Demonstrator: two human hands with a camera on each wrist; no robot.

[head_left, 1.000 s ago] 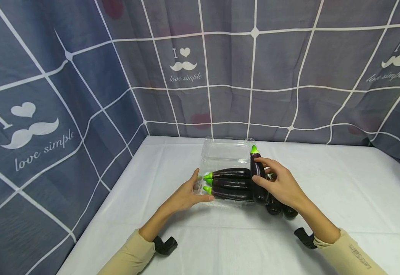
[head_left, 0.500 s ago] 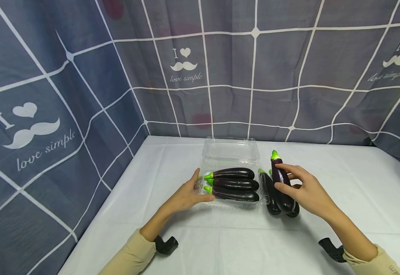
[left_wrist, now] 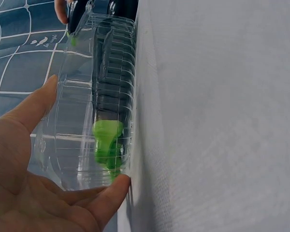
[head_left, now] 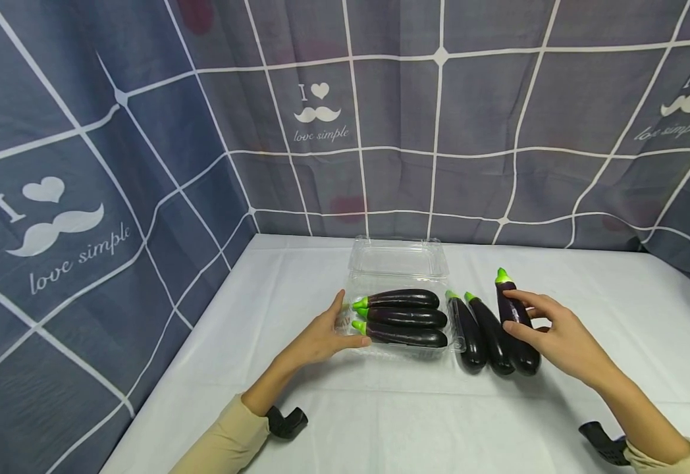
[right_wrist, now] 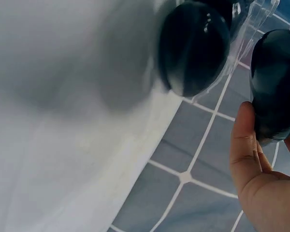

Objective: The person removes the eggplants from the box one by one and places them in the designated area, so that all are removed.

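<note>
A clear plastic clamshell container (head_left: 401, 258) lies with its lid folded back, and three dark eggplants (head_left: 407, 318) with green stems lie side by side in its base. My left hand (head_left: 324, 337) grips the base's left end, thumb and fingers spanning it on opposite sides; the left wrist view shows the ribbed wall (left_wrist: 121, 82) between them. To the right of the container, my right hand (head_left: 564, 334) holds another eggplant (head_left: 509, 308) between thumb and fingers, stem pointing away. In the right wrist view this eggplant (right_wrist: 278, 82) is raised above the table.
Two more eggplants (head_left: 469, 336) lie on the white tablecloth (head_left: 380, 421), between the container and the held one. A grey grid-patterned curtain (head_left: 392, 178) hangs behind the table, and a bluish one hangs along its left side.
My right hand has carried its eggplant rightward, from over the container's right end, past the two eggplants on the table, to their right side. My left hand has stayed at the container.
</note>
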